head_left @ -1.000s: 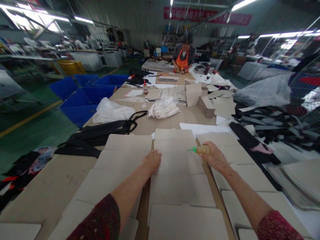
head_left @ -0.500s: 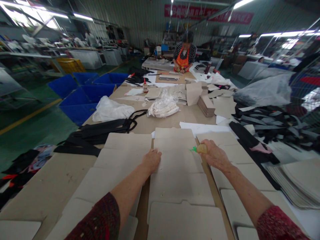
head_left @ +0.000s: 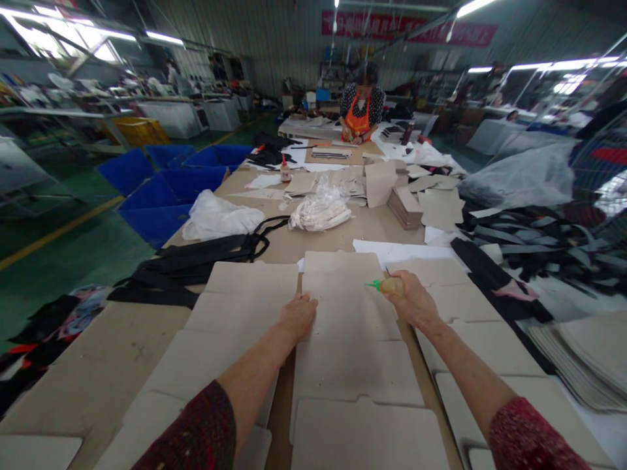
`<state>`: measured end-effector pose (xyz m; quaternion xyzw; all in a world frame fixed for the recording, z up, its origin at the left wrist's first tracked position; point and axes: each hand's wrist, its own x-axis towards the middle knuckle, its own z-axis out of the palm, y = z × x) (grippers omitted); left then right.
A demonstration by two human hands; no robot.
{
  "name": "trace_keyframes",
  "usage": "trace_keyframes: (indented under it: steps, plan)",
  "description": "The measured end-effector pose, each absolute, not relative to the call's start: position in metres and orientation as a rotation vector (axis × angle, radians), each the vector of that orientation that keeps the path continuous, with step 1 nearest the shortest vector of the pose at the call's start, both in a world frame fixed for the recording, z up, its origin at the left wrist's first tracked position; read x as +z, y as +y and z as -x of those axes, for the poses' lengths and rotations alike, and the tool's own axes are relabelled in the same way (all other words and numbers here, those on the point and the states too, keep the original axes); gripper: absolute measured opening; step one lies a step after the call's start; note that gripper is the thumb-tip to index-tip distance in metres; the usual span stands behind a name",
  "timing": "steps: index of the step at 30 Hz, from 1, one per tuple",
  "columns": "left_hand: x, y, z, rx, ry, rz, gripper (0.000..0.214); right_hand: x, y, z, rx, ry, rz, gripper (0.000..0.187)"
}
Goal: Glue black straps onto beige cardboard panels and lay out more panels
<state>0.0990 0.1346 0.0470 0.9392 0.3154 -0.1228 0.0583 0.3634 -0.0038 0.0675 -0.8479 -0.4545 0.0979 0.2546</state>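
Note:
My right hand (head_left: 414, 301) is closed round a small squeeze bottle of yellowish glue (head_left: 393, 286) with a green nozzle (head_left: 374, 284). The bottle is tipped on its side, its nozzle pointing left just over the middle column of greyish cardboard sheets (head_left: 355, 369). Bent fingers of my left hand (head_left: 298, 316) are held together on the left edge of that column. Small pale spots, perhaps glue, dot the cardboard near this hand. Overlapping sheets also lie in a left column (head_left: 223, 310) and a right column (head_left: 465, 301).
Black fabric strips (head_left: 196, 258) and a clear bag of white pieces (head_left: 321, 212) lie beyond the sheets. A cardboard stack (head_left: 582, 359) stands at right. Blue bins (head_left: 157, 202) are left of the table. A co-worker in an orange apron (head_left: 360, 121) works at the far end.
The glue bottle has shifted slightly left and up across the middle column, with its nozzle now more level. My left hand stays at the sheet's edge.

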Motion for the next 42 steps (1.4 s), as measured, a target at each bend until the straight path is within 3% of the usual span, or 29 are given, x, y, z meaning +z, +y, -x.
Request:
trace_keyframes:
  steps: [5, 20, 42]
  plan:
    - [0.047, 0.136, -0.099, -0.379, 0.974, -2.841, 0.032, 0.052, 0.015, -0.379, 0.183, -0.888, 2.201, 0.050]
    - [0.044, 0.137, -0.097, -0.348, 0.977, -2.804, 0.033, 0.078, 0.058, -0.368, 0.134, -1.364, 2.618, 0.038]
    - [0.051, 0.135, -0.097, -0.358, 0.960, -2.790, 0.031, 0.079, 0.078, -0.397, 0.218, -1.444, 2.507, 0.037]
